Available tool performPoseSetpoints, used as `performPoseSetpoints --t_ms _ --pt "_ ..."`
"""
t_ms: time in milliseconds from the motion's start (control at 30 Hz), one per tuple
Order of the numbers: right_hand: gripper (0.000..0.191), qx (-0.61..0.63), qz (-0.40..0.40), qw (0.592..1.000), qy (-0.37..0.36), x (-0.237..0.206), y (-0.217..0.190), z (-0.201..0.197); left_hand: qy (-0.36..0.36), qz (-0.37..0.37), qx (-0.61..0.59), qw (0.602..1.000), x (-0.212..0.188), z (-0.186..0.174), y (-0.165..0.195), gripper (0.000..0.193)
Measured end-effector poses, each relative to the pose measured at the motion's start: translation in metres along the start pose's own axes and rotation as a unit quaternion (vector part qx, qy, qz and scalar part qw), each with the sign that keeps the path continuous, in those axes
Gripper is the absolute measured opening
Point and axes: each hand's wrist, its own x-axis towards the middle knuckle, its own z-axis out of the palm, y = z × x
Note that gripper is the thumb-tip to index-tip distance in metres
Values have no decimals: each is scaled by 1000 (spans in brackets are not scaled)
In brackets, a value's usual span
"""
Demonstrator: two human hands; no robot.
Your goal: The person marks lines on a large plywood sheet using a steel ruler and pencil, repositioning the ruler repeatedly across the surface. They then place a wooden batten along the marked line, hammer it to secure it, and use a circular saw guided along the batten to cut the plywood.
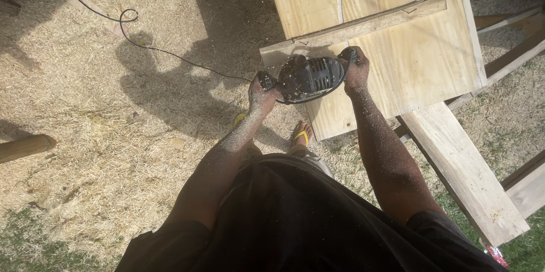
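I grip a black hand-held circular saw (309, 78) with both hands at the near left edge of a pale plywood sheet (420, 56). My left hand (261, 97) is shut on the saw's left handle, and my right hand (357, 70) is shut on its right handle. A straight wooden batten (369, 22) lies across the sheet just beyond the saw, running up to the right. Sawdust specks fly around the saw and coat both forearms. The blade itself is hidden under the saw body.
A black power cord (164, 51) trails left across ground covered in sawdust and shavings. A thick plank (462, 170) and other timber frames lie at the right. A round wooden pole end (25, 147) sits at far left. My feet wear yellow sandals (301, 136).
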Motion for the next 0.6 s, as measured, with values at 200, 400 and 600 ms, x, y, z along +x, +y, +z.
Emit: performPoseSetpoints --t_ms 200,400,600 --pt "20 -15 29 999 -6 -13 -5 14 -5 -20 12 1000 -5 -20 7 33" --pt "30 -5 29 999 -24 -57 2 63 -16 1 -34 999 -15 -83 8 33" --pt "33 -20 59 998 -13 -126 21 123 -12 -28 -12 999 -44 -169 4 33"
